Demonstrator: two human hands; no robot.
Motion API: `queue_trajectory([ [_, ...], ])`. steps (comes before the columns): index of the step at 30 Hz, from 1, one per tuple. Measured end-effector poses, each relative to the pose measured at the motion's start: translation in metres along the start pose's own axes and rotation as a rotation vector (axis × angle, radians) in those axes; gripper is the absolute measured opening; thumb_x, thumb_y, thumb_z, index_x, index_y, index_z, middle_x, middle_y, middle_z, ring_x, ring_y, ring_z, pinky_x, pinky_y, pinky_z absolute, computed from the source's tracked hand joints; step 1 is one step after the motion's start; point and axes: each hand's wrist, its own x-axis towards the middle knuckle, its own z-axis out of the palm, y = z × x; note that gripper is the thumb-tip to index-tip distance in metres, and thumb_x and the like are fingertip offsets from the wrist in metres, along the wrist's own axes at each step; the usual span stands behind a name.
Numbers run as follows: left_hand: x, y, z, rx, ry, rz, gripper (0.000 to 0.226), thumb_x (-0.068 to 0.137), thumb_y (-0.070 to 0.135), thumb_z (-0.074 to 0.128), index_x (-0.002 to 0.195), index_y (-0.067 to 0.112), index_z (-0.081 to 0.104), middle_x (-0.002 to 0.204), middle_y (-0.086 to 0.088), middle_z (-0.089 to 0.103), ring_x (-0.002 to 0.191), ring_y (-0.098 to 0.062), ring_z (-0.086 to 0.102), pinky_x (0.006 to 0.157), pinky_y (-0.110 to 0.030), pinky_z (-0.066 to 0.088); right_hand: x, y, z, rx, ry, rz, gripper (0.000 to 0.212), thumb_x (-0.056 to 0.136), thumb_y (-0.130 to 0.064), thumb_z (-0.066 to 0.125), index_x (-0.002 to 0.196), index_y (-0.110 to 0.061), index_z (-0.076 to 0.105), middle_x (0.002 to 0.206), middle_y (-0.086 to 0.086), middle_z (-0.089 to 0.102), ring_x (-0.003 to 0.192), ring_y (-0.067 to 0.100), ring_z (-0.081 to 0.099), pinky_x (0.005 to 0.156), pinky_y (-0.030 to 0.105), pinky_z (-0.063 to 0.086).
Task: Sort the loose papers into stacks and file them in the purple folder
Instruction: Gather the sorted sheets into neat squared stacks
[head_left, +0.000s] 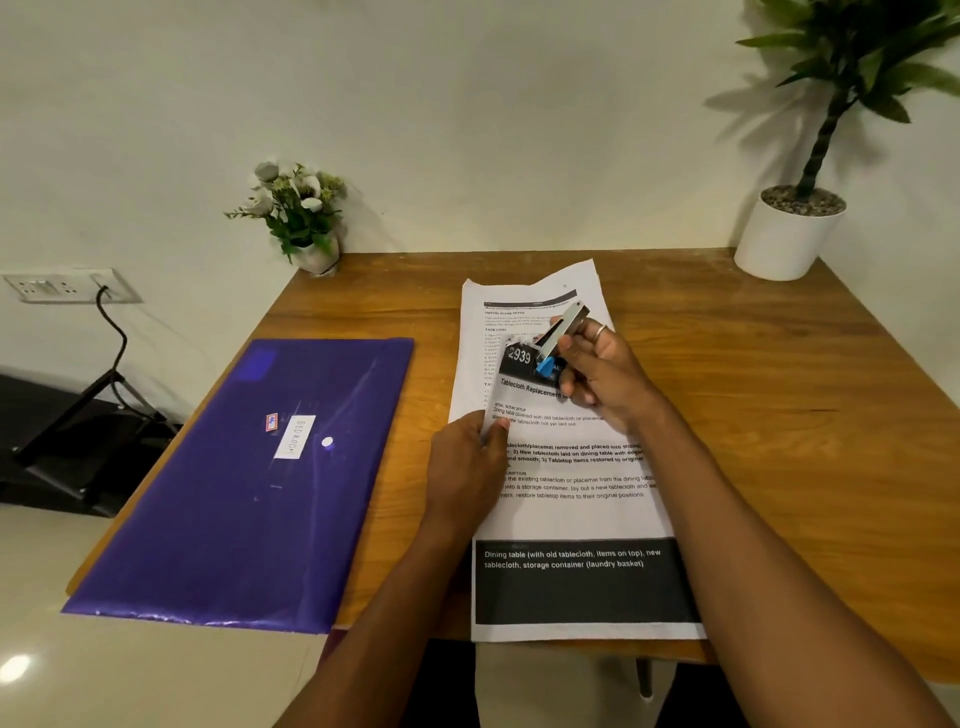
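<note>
— What do the two hands hold?
— The right hand (602, 374) grips one stapler (563, 330), fingers curled. The left hand (467, 457) pinches the papers (571, 514), two sheets showing, at centre frame.
— And the folder?
— One purple folder (249, 478) lies flat, lower left.

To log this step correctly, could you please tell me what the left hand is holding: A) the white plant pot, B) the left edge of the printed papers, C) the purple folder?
B: the left hand pinches the papers at their left edge; the purple folder lies apart.
</note>
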Motion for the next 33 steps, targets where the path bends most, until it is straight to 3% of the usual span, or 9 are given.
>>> queue_trajectory([
  [4, -0.001, 0.002, -0.001, 0.004, 0.007, 0.011, 0.030, 0.105, 0.029, 0.054, 0.081, 0.013, 0.064, 0.074, 0.003, 0.071, 0.062, -0.010, 0.068, 0.051, -0.023, 0.054, 0.004, -0.003, -0.003, 0.010, -0.050, 0.058, 0.004, 0.102, -0.012, 0.056, 0.104, -0.012, 0.053, 0.086, 0.013, 0.069, 0.041, 0.012, 0.055, 0.031, 0.017, 0.025],
  [7, -0.002, 0.001, -0.001, 0.000, -0.009, 0.010, 0.029, 0.105, 0.031, 0.054, 0.086, 0.013, 0.067, 0.079, 0.002, 0.073, 0.066, -0.011, 0.070, 0.055, -0.031, 0.059, 0.007, -0.003, -0.004, 0.035, -0.085, 0.098, 0.012, 0.101, -0.012, 0.055, 0.113, -0.011, 0.055, 0.083, 0.011, 0.072, 0.042, 0.014, 0.058, 0.032, 0.017, 0.021],
  [11, -0.002, 0.003, -0.002, 0.012, -0.011, -0.002, 0.029, 0.105, 0.030, 0.053, 0.085, 0.013, 0.066, 0.078, 0.001, 0.073, 0.066, -0.011, 0.070, 0.055, -0.032, 0.059, 0.009, -0.001, -0.005, 0.048, -0.110, 0.110, 0.021, 0.099, -0.013, 0.056, 0.119, -0.010, 0.054, 0.083, 0.012, 0.072, 0.040, 0.013, 0.057, 0.032, 0.016, 0.020],
  [15, -0.001, 0.004, -0.001, 0.021, -0.013, -0.013, 0.028, 0.105, 0.031, 0.053, 0.086, 0.014, 0.066, 0.081, 0.002, 0.073, 0.067, -0.012, 0.071, 0.059, -0.038, 0.060, 0.011, 0.005, -0.002, 0.085, -0.124, 0.072, 0.023, 0.093, -0.018, 0.061, 0.116, -0.013, 0.057, 0.092, 0.009, 0.071, 0.035, 0.007, 0.045, 0.032, 0.013, 0.020],
  [19, -0.002, 0.004, -0.001, 0.004, -0.007, -0.018, 0.029, 0.105, 0.029, 0.053, 0.085, 0.013, 0.066, 0.078, 0.001, 0.073, 0.065, -0.013, 0.071, 0.057, -0.039, 0.060, 0.017, 0.010, 0.000, 0.082, -0.108, 0.049, 0.013, 0.101, -0.011, 0.055, 0.114, -0.014, 0.056, 0.089, 0.005, 0.066, 0.036, 0.004, 0.034, 0.037, 0.012, 0.020],
  [25, -0.002, 0.004, 0.000, -0.021, -0.019, -0.025, 0.027, 0.105, 0.026, 0.053, 0.089, 0.010, 0.067, 0.079, 0.004, 0.072, 0.068, -0.004, 0.070, 0.052, -0.018, 0.054, 0.014, 0.009, 0.012, -0.009, -0.034, -0.024, 0.014, 0.105, -0.007, 0.048, 0.111, -0.017, 0.055, 0.076, -0.009, 0.070, 0.037, 0.002, 0.030, 0.038, 0.019, 0.017],
  [30, -0.001, 0.003, 0.000, 0.007, 0.003, 0.008, 0.027, 0.105, 0.026, 0.053, 0.089, 0.009, 0.067, 0.080, 0.004, 0.072, 0.069, -0.001, 0.069, 0.051, -0.015, 0.051, 0.006, 0.010, 0.017, 0.044, 0.019, -0.062, 0.009, 0.103, -0.011, 0.054, 0.108, -0.017, 0.056, 0.084, -0.003, 0.071, 0.039, 0.002, 0.040, 0.034, 0.014, 0.029],
  [33, -0.001, 0.000, 0.000, 0.010, 0.012, 0.012, 0.026, 0.105, 0.028, 0.053, 0.091, 0.011, 0.068, 0.083, 0.002, 0.073, 0.069, -0.008, 0.070, 0.056, -0.026, 0.058, 0.001, 0.011, 0.014, 0.116, 0.017, -0.091, 0.023, 0.093, -0.023, 0.063, 0.115, -0.016, 0.059, 0.088, 0.006, 0.070, 0.043, 0.006, 0.045, 0.034, 0.016, 0.030],
])
